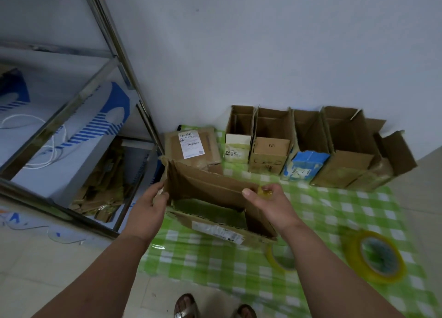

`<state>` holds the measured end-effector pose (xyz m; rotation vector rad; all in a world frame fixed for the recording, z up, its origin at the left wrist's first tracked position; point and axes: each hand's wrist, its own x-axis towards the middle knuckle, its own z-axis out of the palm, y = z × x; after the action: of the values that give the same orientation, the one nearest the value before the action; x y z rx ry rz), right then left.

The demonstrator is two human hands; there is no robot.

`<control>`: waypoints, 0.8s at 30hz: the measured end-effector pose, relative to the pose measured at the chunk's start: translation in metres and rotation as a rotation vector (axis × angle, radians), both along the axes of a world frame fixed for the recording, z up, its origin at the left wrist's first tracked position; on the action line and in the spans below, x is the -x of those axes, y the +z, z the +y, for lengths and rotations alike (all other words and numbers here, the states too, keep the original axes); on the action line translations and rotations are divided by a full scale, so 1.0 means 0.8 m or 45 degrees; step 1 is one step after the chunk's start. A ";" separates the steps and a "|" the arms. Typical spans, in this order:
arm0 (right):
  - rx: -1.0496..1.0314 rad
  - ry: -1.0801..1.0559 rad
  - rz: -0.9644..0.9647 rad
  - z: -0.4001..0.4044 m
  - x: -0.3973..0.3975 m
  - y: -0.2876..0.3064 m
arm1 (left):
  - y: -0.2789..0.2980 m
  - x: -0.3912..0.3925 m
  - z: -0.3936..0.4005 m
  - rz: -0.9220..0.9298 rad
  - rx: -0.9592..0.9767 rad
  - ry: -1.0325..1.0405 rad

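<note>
- Your box (210,190) sits between your left hand (149,205) and right hand (267,200), over the cloth (334,212);
- behind it lies a parcel (191,147); right of that, a row of boxes (270,155) against the wall (263,54);
- one tape roll (278,258) lies before the box, another roll (375,255) further right;
- the rack (114,54) stands left.
</note>
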<state>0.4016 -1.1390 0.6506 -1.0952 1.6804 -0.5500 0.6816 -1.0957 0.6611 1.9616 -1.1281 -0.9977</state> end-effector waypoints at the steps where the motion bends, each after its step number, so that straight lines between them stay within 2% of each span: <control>1: -0.003 -0.007 0.011 -0.002 -0.001 0.000 | 0.001 -0.002 -0.001 -0.101 -0.032 -0.051; 4: -0.064 -0.074 -0.174 -0.003 0.002 0.000 | 0.007 -0.004 0.000 -0.414 -0.065 -0.118; 6: -0.079 -0.069 -0.269 -0.001 0.007 0.000 | 0.011 0.000 0.000 -0.533 -0.056 -0.121; 9: -0.077 -0.043 -0.292 0.004 0.011 0.002 | 0.015 0.008 -0.001 -0.571 -0.009 -0.120; 12: -0.067 0.006 -0.222 0.007 0.014 0.001 | 0.016 0.015 -0.003 -0.717 -0.008 -0.255; 15: -0.029 0.041 -0.094 0.006 0.013 -0.005 | 0.007 0.021 -0.003 -0.709 -0.023 -0.335; 20: 0.010 -0.047 0.168 -0.001 0.007 -0.004 | -0.002 0.021 -0.009 -0.622 0.032 -0.433; 24: -0.005 -0.043 0.265 -0.004 0.004 -0.007 | 0.002 0.016 -0.021 -0.537 -0.020 -0.494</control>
<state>0.3986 -1.1424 0.6449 -1.1552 1.8819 -0.4661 0.6687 -1.1122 0.6625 2.0670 -1.7912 -0.7939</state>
